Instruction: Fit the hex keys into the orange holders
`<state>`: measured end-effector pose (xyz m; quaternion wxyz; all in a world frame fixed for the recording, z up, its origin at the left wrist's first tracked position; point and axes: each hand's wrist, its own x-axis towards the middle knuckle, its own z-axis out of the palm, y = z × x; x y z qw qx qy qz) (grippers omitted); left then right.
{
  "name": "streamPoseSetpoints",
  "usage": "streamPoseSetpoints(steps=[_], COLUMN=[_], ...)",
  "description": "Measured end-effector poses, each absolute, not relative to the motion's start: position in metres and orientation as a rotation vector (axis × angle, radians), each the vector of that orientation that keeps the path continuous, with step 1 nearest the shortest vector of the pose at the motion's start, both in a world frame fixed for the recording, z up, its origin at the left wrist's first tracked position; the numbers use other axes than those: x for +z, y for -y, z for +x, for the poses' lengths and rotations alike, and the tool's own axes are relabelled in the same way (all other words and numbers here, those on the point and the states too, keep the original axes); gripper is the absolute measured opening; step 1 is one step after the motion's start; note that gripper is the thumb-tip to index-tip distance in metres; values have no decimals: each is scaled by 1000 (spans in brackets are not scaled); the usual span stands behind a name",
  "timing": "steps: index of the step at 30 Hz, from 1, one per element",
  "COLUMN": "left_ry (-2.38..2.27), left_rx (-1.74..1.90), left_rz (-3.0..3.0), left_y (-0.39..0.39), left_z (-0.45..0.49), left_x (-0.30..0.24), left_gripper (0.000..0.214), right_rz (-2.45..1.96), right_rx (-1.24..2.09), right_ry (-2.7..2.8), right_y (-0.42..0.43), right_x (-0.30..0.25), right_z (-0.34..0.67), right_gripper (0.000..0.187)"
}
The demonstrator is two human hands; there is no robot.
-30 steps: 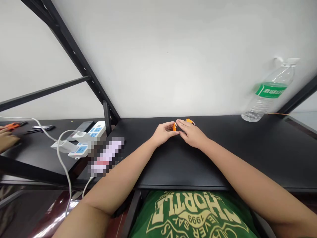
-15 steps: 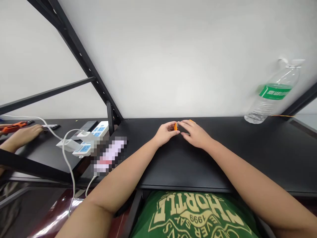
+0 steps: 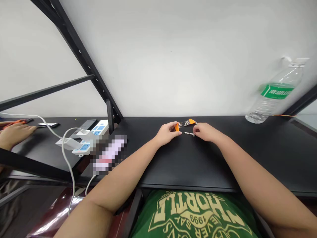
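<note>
My left hand [image 3: 167, 133] pinches an orange hex key holder [image 3: 176, 127] between thumb and fingers. Several short metal shafts stick out of it toward the right. Across a small gap, a second orange holder [image 3: 191, 121] lies on the black tabletop with a row of metal hex keys [image 3: 187, 123] pointing left. Loose slim metal hex keys [image 3: 189, 133] lie just in front of it. My right hand [image 3: 204, 131] has its fingertips closed at the right end of these loose keys; its grip is partly hidden.
A clear water bottle [image 3: 269, 96] with a green label stands at the back right. To the left are a white power strip [image 3: 100, 127] with chargers and cables, a blurred-out phone [image 3: 110, 153], and a black metal frame [image 3: 99, 82]. Beyond it is another person's hand [image 3: 17, 134].
My right hand has moved right, away from the holder in my left hand, and its fingers have closed. The second holder and loose keys have come into view. My left hand stays put.
</note>
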<state>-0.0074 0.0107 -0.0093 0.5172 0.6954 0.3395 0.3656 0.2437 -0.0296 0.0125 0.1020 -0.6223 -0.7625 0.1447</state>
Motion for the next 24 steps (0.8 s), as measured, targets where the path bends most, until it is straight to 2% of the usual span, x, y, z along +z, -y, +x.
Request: streamPoseSetpoints(steps=[14,18,24], left_ry=[-806,-813,-840], left_rx=[853,844,845], left_rz=[1729,1741,1751], left_y=[-7,-9,-10], left_z=[-7,-7,-7], left_x=[-6,-8,-10], left_gripper=[59,59,61], right_rz=[-1881,-2015,-2040], right_rx=[496,499,672], right_ry=[2257,2255,2196], right_y=[33,35,36], right_x=[15,19,22], right_z=[236,235,238], right_gripper=[13,7,5])
